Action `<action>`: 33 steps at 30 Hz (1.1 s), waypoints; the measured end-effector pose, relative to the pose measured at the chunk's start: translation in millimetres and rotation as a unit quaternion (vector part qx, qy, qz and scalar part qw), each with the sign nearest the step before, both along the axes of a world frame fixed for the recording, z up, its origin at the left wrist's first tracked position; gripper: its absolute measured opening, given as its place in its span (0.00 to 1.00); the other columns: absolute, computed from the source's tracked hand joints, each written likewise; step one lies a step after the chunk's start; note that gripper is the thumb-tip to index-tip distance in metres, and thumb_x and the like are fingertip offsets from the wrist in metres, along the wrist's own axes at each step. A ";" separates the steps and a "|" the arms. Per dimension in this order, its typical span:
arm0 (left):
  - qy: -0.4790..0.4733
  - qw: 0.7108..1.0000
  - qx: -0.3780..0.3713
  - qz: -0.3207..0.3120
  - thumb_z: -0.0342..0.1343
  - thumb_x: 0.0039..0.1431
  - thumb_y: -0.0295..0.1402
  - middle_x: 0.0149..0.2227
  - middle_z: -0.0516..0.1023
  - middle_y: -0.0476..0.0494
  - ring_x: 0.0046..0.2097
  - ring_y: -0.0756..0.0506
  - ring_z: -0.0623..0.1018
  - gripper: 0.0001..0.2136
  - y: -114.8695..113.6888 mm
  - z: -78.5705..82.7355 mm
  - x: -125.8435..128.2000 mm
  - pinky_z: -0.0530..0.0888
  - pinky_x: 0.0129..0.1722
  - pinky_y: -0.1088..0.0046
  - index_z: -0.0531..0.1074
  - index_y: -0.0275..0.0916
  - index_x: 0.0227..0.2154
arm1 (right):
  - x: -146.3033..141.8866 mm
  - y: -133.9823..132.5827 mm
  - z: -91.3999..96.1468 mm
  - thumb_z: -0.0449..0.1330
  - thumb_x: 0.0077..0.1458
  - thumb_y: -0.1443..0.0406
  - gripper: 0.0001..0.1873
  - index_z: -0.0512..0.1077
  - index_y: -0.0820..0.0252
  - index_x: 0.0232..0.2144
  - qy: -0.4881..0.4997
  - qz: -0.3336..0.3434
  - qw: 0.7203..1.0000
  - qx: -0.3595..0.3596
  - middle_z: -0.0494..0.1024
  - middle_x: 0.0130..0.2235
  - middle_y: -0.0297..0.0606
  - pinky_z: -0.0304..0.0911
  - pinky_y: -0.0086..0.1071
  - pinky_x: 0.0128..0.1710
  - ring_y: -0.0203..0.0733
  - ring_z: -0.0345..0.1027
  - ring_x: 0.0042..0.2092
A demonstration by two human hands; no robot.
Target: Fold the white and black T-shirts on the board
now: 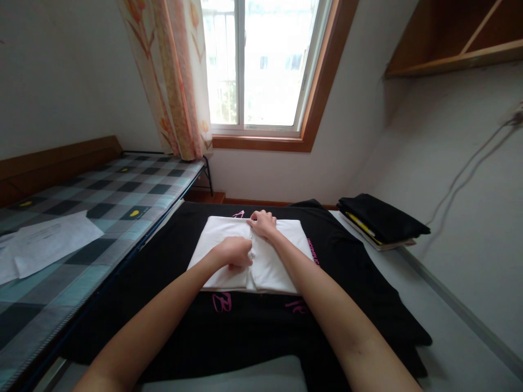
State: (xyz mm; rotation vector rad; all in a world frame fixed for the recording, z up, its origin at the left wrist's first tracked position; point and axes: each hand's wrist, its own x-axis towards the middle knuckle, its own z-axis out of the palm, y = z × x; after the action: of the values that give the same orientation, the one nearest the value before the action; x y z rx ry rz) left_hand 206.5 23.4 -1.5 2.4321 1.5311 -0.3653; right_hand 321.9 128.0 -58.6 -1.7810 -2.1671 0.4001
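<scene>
A folded white cloth (pixel 278 261) lies on a black garment (pixel 253 326) with pink lettering, spread over the work surface. My left hand (pixel 233 252) rests on the middle of the white cloth with its fingers curled, pinching the fabric near the centre fold. At the cloth's far edge my right hand (pixel 263 223) presses down, fingers bent over the fold. Both forearms reach in from the bottom of the view.
A bed with a checked blue and grey cover (pixel 102 207) stands on the left, with white paper sheets (pixel 44 242) on it. A folded black pile on a book (pixel 382 220) sits at the right by the wall. Window and curtain (pixel 180 76) are behind.
</scene>
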 end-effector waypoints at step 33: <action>-0.123 0.980 0.140 0.076 0.45 0.62 0.49 0.55 0.73 0.36 0.55 0.38 0.72 0.23 27.3 -21.2 -24.2 0.67 0.52 0.64 0.69 0.42 0.53 | 148.6 -47.3 15.9 0.65 0.47 0.49 0.21 0.73 0.63 0.26 0.138 -0.143 0.970 -0.141 0.77 0.29 0.45 0.65 0.28 0.19 0.43 0.72 0.29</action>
State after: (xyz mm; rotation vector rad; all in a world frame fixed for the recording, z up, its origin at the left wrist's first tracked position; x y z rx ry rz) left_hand 182.3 50.7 -22.8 2.4240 1.7362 0.1868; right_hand 470.5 80.6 -42.7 -2.0092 -1.6992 0.8607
